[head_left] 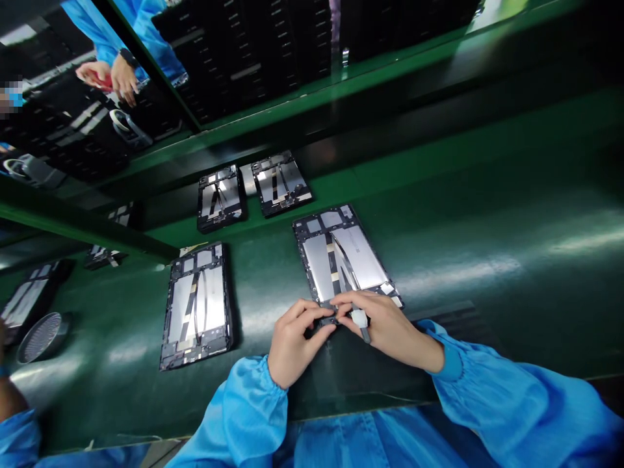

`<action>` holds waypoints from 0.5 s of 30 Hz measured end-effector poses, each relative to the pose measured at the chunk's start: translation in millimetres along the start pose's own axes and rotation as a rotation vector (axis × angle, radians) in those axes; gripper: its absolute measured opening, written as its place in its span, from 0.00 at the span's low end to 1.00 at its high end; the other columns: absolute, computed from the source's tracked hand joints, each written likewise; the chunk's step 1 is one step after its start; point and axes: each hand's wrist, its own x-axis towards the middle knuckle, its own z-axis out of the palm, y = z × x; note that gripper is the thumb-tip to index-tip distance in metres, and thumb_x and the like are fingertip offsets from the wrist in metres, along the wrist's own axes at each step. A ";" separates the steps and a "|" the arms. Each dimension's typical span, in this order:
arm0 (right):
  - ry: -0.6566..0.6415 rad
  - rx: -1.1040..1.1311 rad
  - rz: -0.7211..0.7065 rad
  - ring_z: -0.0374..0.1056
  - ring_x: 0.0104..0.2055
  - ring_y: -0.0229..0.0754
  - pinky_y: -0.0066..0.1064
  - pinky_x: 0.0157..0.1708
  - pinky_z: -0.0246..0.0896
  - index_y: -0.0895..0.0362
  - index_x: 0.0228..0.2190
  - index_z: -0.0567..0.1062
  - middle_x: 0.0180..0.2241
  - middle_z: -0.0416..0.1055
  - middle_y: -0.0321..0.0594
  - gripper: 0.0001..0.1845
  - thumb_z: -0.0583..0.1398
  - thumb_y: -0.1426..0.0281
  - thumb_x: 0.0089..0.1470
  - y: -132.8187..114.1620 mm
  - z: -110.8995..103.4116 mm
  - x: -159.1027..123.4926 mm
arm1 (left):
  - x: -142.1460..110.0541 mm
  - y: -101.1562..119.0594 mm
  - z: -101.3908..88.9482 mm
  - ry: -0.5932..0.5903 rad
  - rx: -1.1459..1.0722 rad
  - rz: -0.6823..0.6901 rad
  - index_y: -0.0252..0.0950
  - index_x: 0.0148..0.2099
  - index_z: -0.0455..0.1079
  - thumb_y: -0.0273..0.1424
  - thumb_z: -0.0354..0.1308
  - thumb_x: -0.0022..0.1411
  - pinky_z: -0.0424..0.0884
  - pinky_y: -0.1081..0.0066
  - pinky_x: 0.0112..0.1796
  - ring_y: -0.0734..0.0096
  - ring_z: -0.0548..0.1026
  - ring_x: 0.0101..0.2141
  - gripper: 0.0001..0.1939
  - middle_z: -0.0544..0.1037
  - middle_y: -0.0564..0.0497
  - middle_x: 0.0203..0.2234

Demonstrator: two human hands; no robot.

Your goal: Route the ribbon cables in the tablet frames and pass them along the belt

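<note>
A dark tablet housing (341, 257) lies open on the green bench, showing silver panels and a black-and-yellow strip. My left hand (298, 341) pinches its lower edge between fingers and thumb. My right hand (385, 327) grips a small tool with a white handle (359, 318) and a grey shaft, and its fingers rest on the same edge. The hands hide the housing's lower edge. Another open housing (197, 305) lies to the left of my hands, and a further pair (219, 198) (280, 183) sits farther away.
The green bench (487, 195) runs across the view, with a green rail (82, 224) at upper left. A round mesh disc (41, 338) sits at left. A co-worker's blue sleeve (17, 435) enters at lower left. A mirror-like panel (97, 84) at upper left reflects blue-sleeved arms.
</note>
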 end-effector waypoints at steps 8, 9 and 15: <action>-0.097 0.036 0.008 0.72 0.43 0.43 0.34 0.44 0.63 0.54 0.49 0.69 0.36 0.76 0.37 0.15 0.57 0.75 0.61 -3.9 -7.3 2.8 | -3.5 0.3 4.6 -0.009 0.088 0.017 0.39 0.40 0.76 0.31 0.61 0.64 0.69 0.75 0.35 0.74 0.74 0.35 0.04 0.74 0.51 0.34; -0.108 0.034 0.010 0.72 0.44 0.43 0.35 0.44 0.63 0.54 0.50 0.69 0.36 0.76 0.37 0.16 0.57 0.76 0.60 -4.2 -7.8 2.7 | -3.8 1.1 5.1 -0.016 0.093 0.005 0.38 0.40 0.76 0.30 0.61 0.64 0.68 0.76 0.35 0.74 0.74 0.35 0.03 0.74 0.51 0.34; -0.062 0.017 -0.027 0.70 0.42 0.43 0.34 0.43 0.62 0.54 0.51 0.68 0.37 0.74 0.37 0.21 0.56 0.81 0.58 -1.2 -2.0 -1.2 | -9.1 5.2 8.1 -0.002 0.287 0.075 0.38 0.39 0.73 0.29 0.59 0.66 0.66 0.75 0.34 0.72 0.73 0.36 0.03 0.74 0.51 0.34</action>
